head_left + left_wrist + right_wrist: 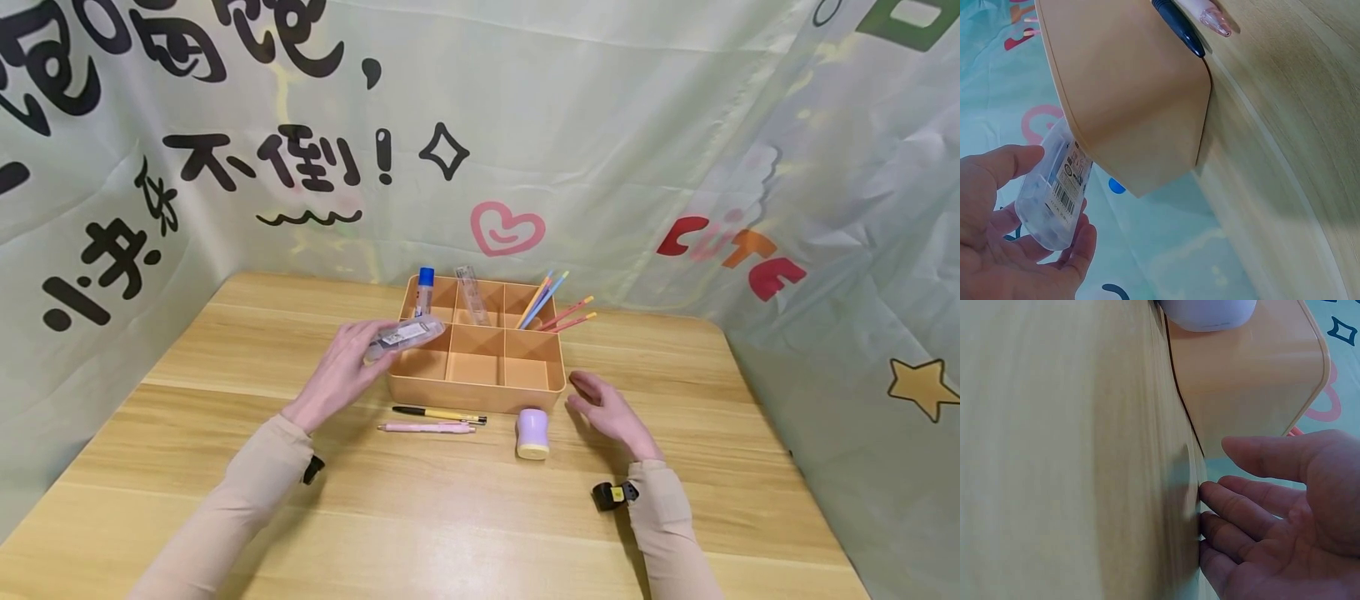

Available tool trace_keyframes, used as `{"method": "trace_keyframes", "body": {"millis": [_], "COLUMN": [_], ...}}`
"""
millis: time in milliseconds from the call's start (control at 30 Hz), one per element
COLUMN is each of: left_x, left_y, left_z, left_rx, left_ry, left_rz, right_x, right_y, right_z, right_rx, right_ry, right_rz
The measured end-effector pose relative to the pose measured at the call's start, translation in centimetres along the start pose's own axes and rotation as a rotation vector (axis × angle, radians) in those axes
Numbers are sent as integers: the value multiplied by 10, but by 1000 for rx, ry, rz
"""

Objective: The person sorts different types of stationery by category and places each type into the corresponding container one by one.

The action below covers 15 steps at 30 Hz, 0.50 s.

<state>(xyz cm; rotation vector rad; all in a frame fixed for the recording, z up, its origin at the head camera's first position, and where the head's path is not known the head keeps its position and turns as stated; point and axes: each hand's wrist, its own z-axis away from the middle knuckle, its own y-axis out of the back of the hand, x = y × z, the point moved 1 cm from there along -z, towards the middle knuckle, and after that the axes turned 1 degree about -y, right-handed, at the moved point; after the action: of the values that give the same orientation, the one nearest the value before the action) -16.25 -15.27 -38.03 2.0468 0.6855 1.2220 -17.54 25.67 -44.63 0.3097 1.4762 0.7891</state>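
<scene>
My left hand [341,367] holds a clear plastic case [407,333] with a white label over the left side of the orange divided box [476,394]. In the left wrist view, thumb and fingers of the left hand [1029,219] grip the case [1060,187] by its sides, beside the box wall [1135,94]. My right hand [611,414] rests on the table right of the box, holding nothing. The right wrist view shows the right hand [1272,519] with its fingers loosely extended near the box corner [1241,381].
In the box's back compartments stand a blue-capped glue stick [424,292], a clear item [472,296] and several coloured sticks [545,300]. Before the box lie a yellow-black pen [442,414], a pink pen [427,428] and a purple container [532,433].
</scene>
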Motion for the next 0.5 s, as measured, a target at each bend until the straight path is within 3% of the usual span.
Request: {"method": "trace_keyframes", "body": {"millis": [500], "left_x": [2], "left_y": [4], "left_z": [1], "left_rx": [2], "left_ry": [15], "left_rz": [24], "right_x": [-2], "right_y": [0], "right_z": [1], "right_rx": [-4], "right_ry": [-13], "right_rz": [-1]}}
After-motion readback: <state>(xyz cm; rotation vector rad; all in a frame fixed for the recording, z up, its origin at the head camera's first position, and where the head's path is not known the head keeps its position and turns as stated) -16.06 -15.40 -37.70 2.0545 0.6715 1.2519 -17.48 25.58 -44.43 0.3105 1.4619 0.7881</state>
